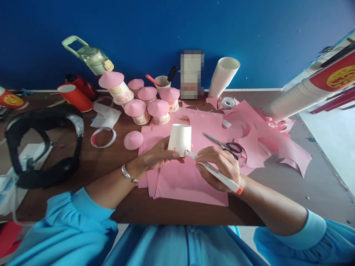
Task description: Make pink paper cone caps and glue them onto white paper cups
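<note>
A white paper cup [180,138], upside down, is held by my left hand [161,153], whose fingers wrap round its lower left side. Small red-orange marks show near the cup's rim. My right hand [219,166] grips a white marker [219,175] with an orange end, its tip at the cup's lower right edge. Pink paper sheets [188,184] lie beneath both hands. Scissors [222,143] with black handles rest on the paper just beyond my right hand. Several decorated cups with pink cone tops [158,108] stand behind the white cup.
A loose pink cone [133,140] and a tape roll [103,137] lie at left, near a black headband-like device [44,147]. Stacked white cups [224,77], a pen cup [162,83] and a green bottle [95,59] stand along the wall. Pink scraps [294,151] spread right.
</note>
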Available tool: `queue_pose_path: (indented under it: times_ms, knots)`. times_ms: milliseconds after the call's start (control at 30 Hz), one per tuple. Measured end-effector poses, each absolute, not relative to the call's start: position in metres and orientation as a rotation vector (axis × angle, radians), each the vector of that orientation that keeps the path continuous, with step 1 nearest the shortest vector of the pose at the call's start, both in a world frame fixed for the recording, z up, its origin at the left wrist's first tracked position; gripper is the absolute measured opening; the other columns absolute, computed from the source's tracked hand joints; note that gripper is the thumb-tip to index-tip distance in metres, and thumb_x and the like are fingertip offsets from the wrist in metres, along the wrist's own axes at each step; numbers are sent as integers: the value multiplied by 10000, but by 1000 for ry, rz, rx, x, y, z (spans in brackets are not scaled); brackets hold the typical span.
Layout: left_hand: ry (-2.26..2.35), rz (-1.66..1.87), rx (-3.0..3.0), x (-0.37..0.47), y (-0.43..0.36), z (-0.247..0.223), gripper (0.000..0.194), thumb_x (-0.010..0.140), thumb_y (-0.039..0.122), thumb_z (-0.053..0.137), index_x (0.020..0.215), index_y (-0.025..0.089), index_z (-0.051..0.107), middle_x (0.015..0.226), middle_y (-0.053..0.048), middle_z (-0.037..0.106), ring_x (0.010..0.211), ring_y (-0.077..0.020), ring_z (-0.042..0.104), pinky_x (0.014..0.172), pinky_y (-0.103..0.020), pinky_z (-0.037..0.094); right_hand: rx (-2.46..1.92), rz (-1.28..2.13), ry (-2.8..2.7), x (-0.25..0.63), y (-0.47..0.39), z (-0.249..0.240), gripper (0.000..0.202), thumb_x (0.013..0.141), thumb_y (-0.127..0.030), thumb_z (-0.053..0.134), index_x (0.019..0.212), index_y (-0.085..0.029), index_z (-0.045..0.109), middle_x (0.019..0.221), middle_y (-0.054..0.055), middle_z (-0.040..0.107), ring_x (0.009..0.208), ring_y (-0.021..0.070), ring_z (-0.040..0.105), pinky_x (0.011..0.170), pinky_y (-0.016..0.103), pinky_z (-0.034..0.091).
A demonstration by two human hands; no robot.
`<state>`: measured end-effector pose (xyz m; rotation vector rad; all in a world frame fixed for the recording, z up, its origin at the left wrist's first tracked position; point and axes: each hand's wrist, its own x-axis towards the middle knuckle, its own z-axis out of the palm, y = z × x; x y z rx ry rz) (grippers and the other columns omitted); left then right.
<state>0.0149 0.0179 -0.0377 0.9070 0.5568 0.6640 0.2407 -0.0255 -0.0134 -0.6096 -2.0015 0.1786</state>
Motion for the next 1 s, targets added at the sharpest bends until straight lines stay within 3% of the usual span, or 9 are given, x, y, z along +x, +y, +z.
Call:
queue_pose_path:
  times_ms: [467,633,1000]
  knots:
    - [562,648,946,16,17,-35,432,744,318,892,1113,158,734,1051,-99,752,957,-209,713,749,-276,600,-597,201,-2032,239,-26,-11,227,902,-43,629,1084,-177,604,810,55,747,715,174,736,620,280,627]
    - [568,653,959,17,16,-32,352,746,338,896,1000,140,753,1037,-106,758,938,-203,718,740,-270,605,-602,192,-2033,238,-26,-12,225,907,-49,626,1087,-182,603,806,54,744,713,175,739,622,282,627]
    - [549,639,963,15,17,-39,463,737,349,903,1116,156,722,1060,-108,755,960,-223,719,768,-311,614,-615,190,-2025,239,-26,-13,238,907,-54,631,1104,-187,612,816,46,735,717,172,735,628,276,624]
